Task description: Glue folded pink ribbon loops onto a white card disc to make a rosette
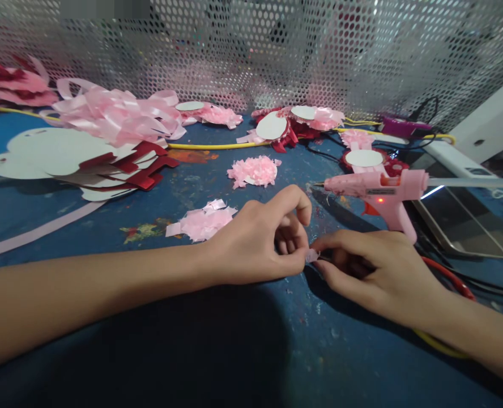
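Note:
My left hand [260, 238] and my right hand [374, 272] meet at the middle of the blue table [217, 345], fingers curled. Between their fingertips they pinch a small pale pink scrap [312, 256]; most of it is hidden. A pink glue gun [379, 192] stands just behind my right hand, nozzle pointing left, a red light on its side. A pink frilly rosette [204, 222] lies just left of my left hand, another rosette [255, 171] further back.
Pink ribbon loops [115, 113], red and white card cut-outs [107, 164] and several rosettes with white discs [272, 126] lie along the back. A perforated metal screen [251, 51] closes the far side. Cables [455, 277] and a metal tray [459, 221] sit at right.

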{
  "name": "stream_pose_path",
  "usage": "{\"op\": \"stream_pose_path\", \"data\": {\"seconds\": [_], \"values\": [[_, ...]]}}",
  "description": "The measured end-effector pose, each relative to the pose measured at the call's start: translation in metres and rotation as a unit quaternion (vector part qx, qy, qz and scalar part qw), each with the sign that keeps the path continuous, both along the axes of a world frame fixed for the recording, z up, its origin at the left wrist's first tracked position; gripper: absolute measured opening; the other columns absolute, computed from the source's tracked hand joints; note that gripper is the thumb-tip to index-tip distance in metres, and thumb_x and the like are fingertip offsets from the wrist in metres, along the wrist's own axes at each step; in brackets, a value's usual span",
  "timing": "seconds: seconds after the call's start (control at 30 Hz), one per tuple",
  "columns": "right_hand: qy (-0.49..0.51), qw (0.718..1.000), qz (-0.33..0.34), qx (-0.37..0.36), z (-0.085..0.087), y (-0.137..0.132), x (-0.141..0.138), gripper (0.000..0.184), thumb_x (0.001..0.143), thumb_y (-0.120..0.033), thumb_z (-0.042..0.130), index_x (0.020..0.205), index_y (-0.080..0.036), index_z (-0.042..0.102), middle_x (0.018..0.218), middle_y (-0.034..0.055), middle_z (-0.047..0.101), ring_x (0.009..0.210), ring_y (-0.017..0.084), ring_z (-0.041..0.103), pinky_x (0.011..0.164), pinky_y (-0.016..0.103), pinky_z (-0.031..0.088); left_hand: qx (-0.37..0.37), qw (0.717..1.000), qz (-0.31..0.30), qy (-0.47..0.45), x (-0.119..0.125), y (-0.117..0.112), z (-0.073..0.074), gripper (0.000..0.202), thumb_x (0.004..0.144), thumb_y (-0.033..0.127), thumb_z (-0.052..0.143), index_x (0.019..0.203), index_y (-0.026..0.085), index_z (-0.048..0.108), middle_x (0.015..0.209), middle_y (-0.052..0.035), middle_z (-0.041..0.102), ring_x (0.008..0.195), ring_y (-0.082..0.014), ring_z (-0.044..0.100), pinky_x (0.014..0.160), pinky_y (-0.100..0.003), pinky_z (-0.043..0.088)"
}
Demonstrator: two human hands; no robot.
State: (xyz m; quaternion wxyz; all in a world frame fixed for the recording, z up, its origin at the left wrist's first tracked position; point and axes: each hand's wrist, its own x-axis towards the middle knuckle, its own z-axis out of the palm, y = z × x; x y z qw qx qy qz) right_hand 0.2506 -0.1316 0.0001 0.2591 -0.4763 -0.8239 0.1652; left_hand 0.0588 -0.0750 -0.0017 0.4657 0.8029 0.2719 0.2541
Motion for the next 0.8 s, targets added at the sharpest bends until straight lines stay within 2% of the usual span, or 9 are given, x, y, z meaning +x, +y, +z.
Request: {"op": "stream_pose_path", "data": {"seconds": [0.37,0.6,0.8], "values": [[-0.002,0.999,0.01,0.031,-0.0022,0.0032,0.0005,0.008,0.083,-0.018,0.058,0.078,-0.018,0.064,0.051,-0.0066,0.058,0.041,0.005,0.05,0.042,0.016,0.036,0.049,0.998,-0.024,-0.009,-0.0008,0.0029,-0.0037,0.031,0.074,0.008,0.057,0.089,0.023,0.035,0.069,0.0048,0.063,0.059,-0.009,0.06,0.058,-0.021,0.052],[0.048,0.997,-0.015,0.063,0.0011,-0.0005,0.0011,0.01,0.085,-0.019,0.058,0.077,-0.017,0.065,0.048,-0.0066,0.055,0.038,0.005,0.048,0.039,0.016,0.033,0.119,0.992,0.019,-0.039,-0.0023,0.0044,-0.002,0.03,0.076,0.008,0.057,0.098,0.021,0.041,0.094,-0.0017,0.065,0.081,-0.0119,0.066,0.067,-0.023,0.054],[0.084,0.99,-0.034,0.104,0.0007,-0.0017,0.0003,0.009,0.084,-0.019,0.06,0.076,-0.018,0.064,0.049,-0.0076,0.053,0.039,0.003,0.043,0.039,0.016,0.031,0.109,0.991,-0.004,-0.077,-0.0029,0.0048,-0.0031,0.038,0.076,0.008,0.063,0.102,0.022,0.04,0.091,-0.0004,0.068,0.084,-0.0124,0.068,0.076,-0.025,0.055]]}}
